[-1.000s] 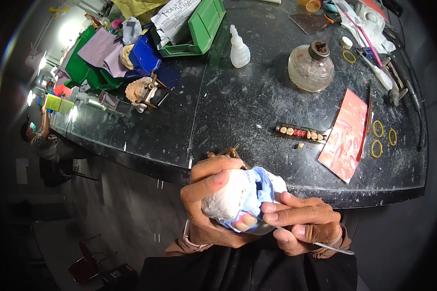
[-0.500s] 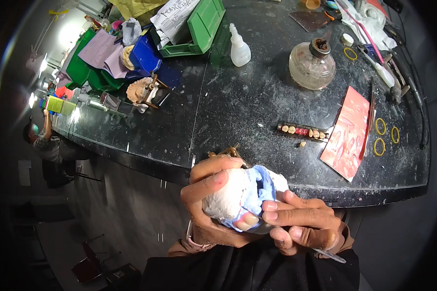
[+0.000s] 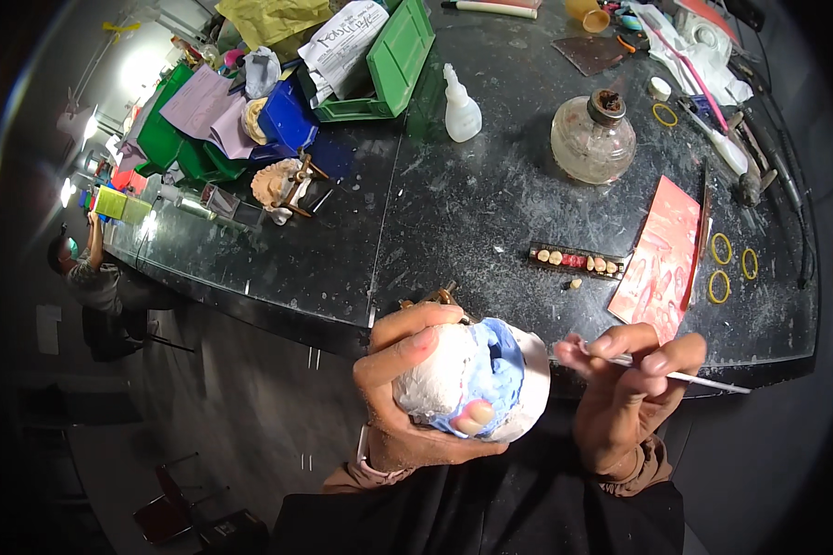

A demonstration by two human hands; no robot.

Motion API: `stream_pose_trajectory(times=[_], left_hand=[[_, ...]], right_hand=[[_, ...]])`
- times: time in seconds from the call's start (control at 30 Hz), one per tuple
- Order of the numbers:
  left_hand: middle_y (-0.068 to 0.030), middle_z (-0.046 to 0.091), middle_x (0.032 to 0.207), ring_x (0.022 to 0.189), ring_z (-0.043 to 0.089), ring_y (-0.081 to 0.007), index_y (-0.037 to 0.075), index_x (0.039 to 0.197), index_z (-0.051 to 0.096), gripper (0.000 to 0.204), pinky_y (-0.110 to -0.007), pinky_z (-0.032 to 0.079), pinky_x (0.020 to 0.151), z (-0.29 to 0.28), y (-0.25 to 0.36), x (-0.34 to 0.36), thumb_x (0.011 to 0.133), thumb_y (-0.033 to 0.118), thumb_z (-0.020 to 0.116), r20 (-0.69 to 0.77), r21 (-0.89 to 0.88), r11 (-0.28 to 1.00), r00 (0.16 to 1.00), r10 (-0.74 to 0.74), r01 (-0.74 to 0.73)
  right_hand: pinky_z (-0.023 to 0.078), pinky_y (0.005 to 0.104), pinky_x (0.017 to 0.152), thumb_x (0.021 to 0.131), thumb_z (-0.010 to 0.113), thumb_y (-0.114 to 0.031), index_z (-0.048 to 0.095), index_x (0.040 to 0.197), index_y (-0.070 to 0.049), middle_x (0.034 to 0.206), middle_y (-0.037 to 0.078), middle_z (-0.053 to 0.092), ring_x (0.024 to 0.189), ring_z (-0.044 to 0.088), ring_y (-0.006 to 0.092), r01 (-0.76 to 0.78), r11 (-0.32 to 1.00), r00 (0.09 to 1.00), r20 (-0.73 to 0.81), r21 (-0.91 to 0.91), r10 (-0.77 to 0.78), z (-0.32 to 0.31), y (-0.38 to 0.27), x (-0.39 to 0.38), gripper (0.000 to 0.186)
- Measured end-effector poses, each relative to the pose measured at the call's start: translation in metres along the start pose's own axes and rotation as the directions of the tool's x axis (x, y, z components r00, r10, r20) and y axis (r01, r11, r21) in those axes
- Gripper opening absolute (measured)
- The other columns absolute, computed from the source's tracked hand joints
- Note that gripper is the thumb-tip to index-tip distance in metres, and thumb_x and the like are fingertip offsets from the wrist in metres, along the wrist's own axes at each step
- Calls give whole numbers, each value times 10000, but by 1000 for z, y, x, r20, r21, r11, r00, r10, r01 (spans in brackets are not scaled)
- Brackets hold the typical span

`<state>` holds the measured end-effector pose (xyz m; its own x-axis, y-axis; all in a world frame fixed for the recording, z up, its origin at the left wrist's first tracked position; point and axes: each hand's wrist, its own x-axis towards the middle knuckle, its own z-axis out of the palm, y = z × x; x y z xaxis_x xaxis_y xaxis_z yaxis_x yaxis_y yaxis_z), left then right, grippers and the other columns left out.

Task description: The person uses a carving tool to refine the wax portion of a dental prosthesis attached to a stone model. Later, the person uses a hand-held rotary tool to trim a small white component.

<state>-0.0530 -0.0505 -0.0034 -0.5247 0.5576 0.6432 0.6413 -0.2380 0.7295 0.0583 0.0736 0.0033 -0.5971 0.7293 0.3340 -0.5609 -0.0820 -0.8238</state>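
My left hand [image 3: 381, 407] is wrapped round a white plaster dental cast [image 3: 426, 384], held in front of the table's near edge. Blue wax [image 3: 497, 377] fills the band between its two white halves, and a pair of artificial teeth with pink wax [image 3: 476, 416] sits at its lower side. A brass-coloured metal part [image 3: 442, 294] shows behind my left fingers. To the right of the cast, and apart from it, my right hand [image 3: 620, 402] pinches a thin metal dental instrument [image 3: 708, 381]. Its shaft points out to the right; the end by my fingertips is hard to make out.
On the dark table lie a strip of artificial teeth [image 3: 576, 262], a loose tooth [image 3: 576, 284], a pink wax sheet [image 3: 657, 254] and yellow rubber bands [image 3: 719, 287]. Beyond stand a glass spirit lamp [image 3: 594, 143], a dropper bottle [image 3: 463, 116], another mounted cast [image 3: 282, 188] and a green bin [image 3: 403, 60].
My right hand has moved away from the cast, to the right and up, and the instrument has swung to point right. The cast stays in my left hand, its teeth now uncovered.
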Motion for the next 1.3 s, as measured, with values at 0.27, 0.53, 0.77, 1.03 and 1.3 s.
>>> stream_pose_trajectory(times=[0.27, 0.53, 0.77, 1.03, 1.3], left_hand=[[-211, 444, 1206, 1041, 510, -267, 40, 1238, 334, 945, -389, 471, 865, -19, 5, 8, 495, 191, 897, 161, -58, 994, 983, -85, 95], [-144, 605, 1109, 1095, 543, -313, 57, 1110, 450, 880, -427, 406, 913, -33, -3, 40, 434, 376, 913, 363, 138, 990, 932, -26, -26], [-137, 628, 1047, 952, 622, -185, 95, 1087, 377, 769, -390, 270, 980, -9, 3, 13, 573, 419, 849, 194, 318, 946, 981, -5, -58], [-170, 616, 967, 804, 607, -165, 104, 1071, 344, 522, -352, 307, 964, 5, 10, -4, 838, 509, 577, 29, 590, 797, 990, 138, -128], [-181, 638, 921, 829, 594, -146, 140, 1046, 372, 420, -350, 313, 936, 22, 6, -9, 859, 465, 563, -123, 608, 792, 979, 162, -55]], right_hand=[[583, 379, 719, 981, 278, -335, 218, 980, -90, 926, 320, 607, 843, 658, 368, -206, 977, 979, 17, 54, 205, 10, -10, -1, 252], [535, 475, 851, 954, 416, -145, 260, 991, -40, 1024, 251, 509, 920, 621, 369, -171, 972, 984, 86, 162, 159, 5, 1, 1, 192], [472, 465, 927, 914, 477, -27, 280, 1005, -45, 973, 268, 583, 952, 622, 374, 39, 999, 991, 127, 29, -42, -6, 0, -4, 218], [393, 537, 946, 747, 634, 143, 438, 822, -11, 976, 322, 606, 991, 582, 449, 161, 986, 909, 384, 40, -164, -19, -13, -11, 260], [501, 487, 844, 772, 544, 156, 249, 971, -70, 948, 317, 603, 1017, 576, 434, 153, 978, 919, 384, -142, -88, -24, -23, -29, 422]])
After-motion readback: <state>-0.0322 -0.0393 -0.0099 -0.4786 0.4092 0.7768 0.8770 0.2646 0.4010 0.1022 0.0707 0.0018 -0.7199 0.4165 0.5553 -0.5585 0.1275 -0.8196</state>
